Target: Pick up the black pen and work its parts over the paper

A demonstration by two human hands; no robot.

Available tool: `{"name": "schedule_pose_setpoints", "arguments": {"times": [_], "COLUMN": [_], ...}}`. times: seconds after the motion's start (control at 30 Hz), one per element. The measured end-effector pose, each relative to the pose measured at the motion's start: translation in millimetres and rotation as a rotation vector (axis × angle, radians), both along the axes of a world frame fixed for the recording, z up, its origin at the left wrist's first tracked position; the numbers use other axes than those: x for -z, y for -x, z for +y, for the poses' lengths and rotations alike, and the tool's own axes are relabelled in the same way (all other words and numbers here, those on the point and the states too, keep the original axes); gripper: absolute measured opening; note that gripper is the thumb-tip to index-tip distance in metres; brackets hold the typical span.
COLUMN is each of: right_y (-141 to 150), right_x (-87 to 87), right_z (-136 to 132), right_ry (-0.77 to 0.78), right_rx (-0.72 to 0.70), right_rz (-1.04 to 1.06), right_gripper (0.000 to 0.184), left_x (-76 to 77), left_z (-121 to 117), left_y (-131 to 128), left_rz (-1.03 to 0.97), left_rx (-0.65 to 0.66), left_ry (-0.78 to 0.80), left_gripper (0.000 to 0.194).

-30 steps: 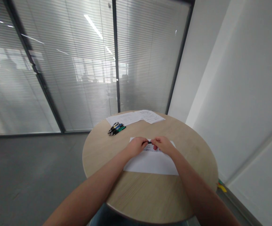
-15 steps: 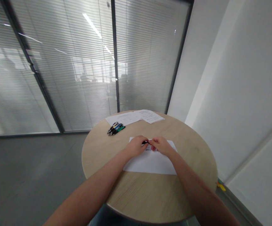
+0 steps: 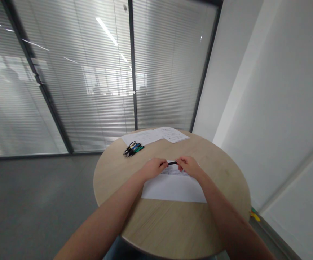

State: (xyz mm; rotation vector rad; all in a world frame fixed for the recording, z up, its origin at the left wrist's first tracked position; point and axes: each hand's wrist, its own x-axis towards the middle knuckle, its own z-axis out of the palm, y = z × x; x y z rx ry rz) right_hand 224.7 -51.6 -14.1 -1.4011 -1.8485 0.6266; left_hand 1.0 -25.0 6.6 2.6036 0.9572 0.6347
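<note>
A black pen (image 3: pixel 172 163) lies level between my two hands, just above a sheet of paper. My left hand (image 3: pixel 155 168) is closed around one end of it, and the fingers of my right hand (image 3: pixel 186 166) pinch the other end. Only the dark middle stretch of the pen shows; both ends are hidden in the fingers. Below the hands, the white sheet (image 3: pixel 174 188) has lines of print across its upper part and a blank lower part.
A pile of pens (image 3: pixel 133 148), black, blue and green, lies on the round wooden table (image 3: pixel 221 202) to the left. Printed papers (image 3: pixel 172 134) rest along its far edge. Behind stands a glass partition with blinds (image 3: pixel 105 101); a white wall (image 3: pixel 281 108) rises at the right.
My hands have drawn apart a little, and more of the black pen shows between them. The paper beneath and the pile of pens look unmoved.
</note>
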Motion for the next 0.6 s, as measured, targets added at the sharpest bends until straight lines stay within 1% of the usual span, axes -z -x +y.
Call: {"name": "schedule_pose_setpoints", "arguments": {"times": [0.1,0.2,0.27,0.37,0.43,0.5,0.6], "right_y": [-1.2,-0.4,-0.3,-1.9,-3.9,-5.7,-7.1], "right_x": [2.4,4.7,4.7,3.0,2.4,3.1,5.6], "right_z": [1.6,3.4,4.2,4.8,5.5,6.6,8.5], "right_ry": [0.04,0.062,0.041,-0.008,-0.03,-0.034,-0.015], "right_rx": [0.001,-0.002,0.016,0.056,0.084,0.103,0.105], "right_rz": [-0.012,0.019,0.056,0.108,0.132,0.14,0.149], "right_gripper": [0.041,0.042,0.042,0.043,0.044,0.044,0.045], "left_x": [-2.0,-3.5,-3.4,-1.0,1.1,2.5,2.6], "left_z": [0.1,-1.7,-1.8,1.8,6.2,10.4,14.0], "left_y": [-0.2,0.0,0.6,1.6,2.0,2.5,3.5], "left_rz": [-0.04,-0.079,-0.08,-0.094,-0.109,-0.126,-0.224], "left_rx": [0.002,-0.03,-0.053,-0.074,-0.084,-0.094,-0.087], "left_ry": [-0.055,-0.078,-0.035,0.071,0.124,0.136,0.114], "left_gripper": [0.019,0.019,0.026,0.044,0.052,0.05,0.035]}}
